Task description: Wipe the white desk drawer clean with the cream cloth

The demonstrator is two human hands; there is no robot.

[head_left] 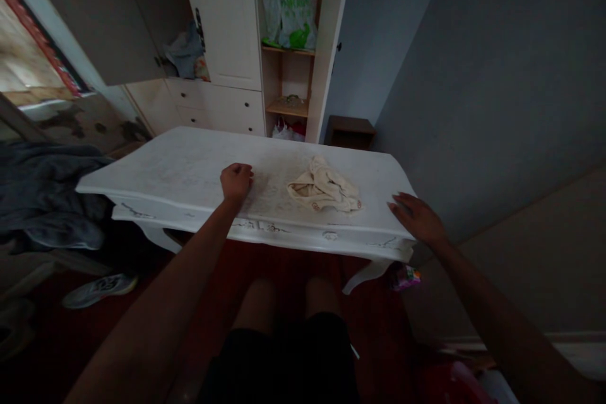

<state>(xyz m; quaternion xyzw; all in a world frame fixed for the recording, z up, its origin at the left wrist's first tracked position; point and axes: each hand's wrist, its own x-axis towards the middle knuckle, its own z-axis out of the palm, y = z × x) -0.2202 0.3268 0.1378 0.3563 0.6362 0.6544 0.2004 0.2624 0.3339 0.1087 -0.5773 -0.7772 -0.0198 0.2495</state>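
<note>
A crumpled cream garment (326,186) with small reddish round marks near its lower edge lies on the white table (161,164). My left hand (237,181) rests on the tabletop to the left of the garment, apart from it. Its fingers are curled into a loose fist, and nothing shows in them. Over the table's right end, my right hand (419,218) is open with its fingers apart, holding nothing. Grey smudges mark the tabletop around the left hand and the garment.
Behind the table stands a white wardrobe (227,19) with open doors; plastic bags (296,12) sit on its shelf. A dark grey blanket (47,192) is heaped at left, above a shoe (99,290) on the floor. A grey wall (497,76) rises at right.
</note>
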